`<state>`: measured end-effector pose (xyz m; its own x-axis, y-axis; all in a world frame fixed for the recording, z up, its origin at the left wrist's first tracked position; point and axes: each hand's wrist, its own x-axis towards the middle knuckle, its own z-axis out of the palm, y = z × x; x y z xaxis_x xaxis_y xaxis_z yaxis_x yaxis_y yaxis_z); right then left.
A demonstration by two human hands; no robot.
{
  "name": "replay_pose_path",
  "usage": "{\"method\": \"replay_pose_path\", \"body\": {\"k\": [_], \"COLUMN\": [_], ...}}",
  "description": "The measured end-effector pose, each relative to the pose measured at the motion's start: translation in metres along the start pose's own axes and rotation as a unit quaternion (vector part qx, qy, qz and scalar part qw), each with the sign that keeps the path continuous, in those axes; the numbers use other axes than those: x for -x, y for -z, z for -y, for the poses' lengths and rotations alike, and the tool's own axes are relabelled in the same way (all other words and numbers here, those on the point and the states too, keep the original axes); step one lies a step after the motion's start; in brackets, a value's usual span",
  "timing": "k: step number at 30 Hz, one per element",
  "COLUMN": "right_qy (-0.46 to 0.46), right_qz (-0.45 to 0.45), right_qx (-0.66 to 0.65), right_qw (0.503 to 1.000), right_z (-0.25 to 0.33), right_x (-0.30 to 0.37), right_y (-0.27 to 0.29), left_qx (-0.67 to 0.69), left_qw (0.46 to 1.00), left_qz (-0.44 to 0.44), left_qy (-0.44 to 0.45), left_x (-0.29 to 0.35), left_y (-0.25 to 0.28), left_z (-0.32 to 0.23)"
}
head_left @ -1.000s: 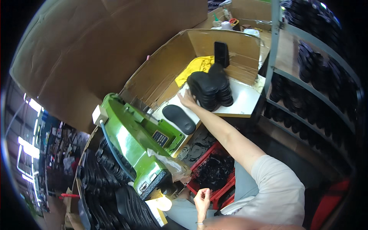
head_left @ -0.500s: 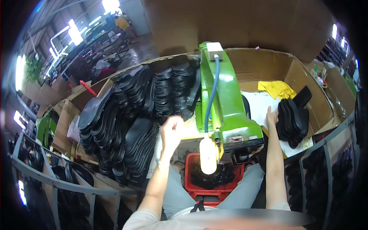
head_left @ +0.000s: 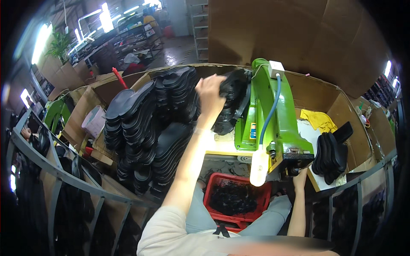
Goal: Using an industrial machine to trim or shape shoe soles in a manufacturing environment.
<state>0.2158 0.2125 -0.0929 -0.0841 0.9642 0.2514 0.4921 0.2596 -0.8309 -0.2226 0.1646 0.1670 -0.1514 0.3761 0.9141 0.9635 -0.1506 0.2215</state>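
Note:
My left hand (head_left: 211, 91) is at the back of the bench, its fingers curled against the upper edge of a stack of black shoe soles (head_left: 234, 96). It appears to pinch a sole there, though the fingertips are partly covered. Just right of that stack stands a green machine (head_left: 286, 115) with a lit lamp (head_left: 259, 167) hanging at its front. Low beside the machine's head is my right hand (head_left: 300, 179); the head hides its fingers. A small pile of black soles (head_left: 329, 157) rests on the white board to the right of the machine.
Tall stacks of black soles (head_left: 132, 111) fill the left side. A red crate (head_left: 218, 219) with black scraps stands between my legs. A yellow cloth (head_left: 318, 120) lies at the back right. Cardboard walls (head_left: 354, 111) and a curved grey metal rail (head_left: 81, 187) surround the bench.
My left hand has gone from the bench's front up to the sole stack left of the machine. The right hand has drawn back from the right pile to beside the machine head. The view has shifted.

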Motion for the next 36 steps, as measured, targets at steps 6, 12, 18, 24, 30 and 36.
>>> {"method": "replay_pose_path", "body": {"k": [6, 12, 18, 24, 30, 36], "right_qy": [-0.288, -0.411, -0.339, -0.373, -0.366, -0.35], "right_qz": [0.328, 0.389, -0.043, -0.092, 0.107, 0.066], "right_qx": [-0.572, -0.531, -0.525, -0.594, -0.581, -0.592], "right_qw": [0.694, 0.631, 0.779, 0.707, 0.719, 0.723], "right_z": [0.117, 0.124, 0.121, 0.117, 0.139, 0.124], "right_x": [0.122, 0.166, 0.244, 0.288, 0.267, 0.272], "right_y": [-0.037, -0.047, -0.004, 0.002, -0.012, 0.019], "left_qx": [0.247, 0.479, 0.699, 0.582, 0.448, 0.476], "left_qw": [0.962, 0.793, 0.423, 0.518, 0.663, 0.669], "left_qz": [0.112, 0.343, 0.244, 0.328, 0.395, 0.309], "left_qy": [0.02, 0.154, 0.522, 0.534, 0.451, 0.481], "left_x": [0.12, 0.208, 0.254, 0.239, 0.231, 0.223], "left_y": [0.161, 0.158, 0.078, 0.042, 0.028, 0.04], "left_z": [-0.058, -0.08, -0.179, -0.24, -0.212, -0.234]}}
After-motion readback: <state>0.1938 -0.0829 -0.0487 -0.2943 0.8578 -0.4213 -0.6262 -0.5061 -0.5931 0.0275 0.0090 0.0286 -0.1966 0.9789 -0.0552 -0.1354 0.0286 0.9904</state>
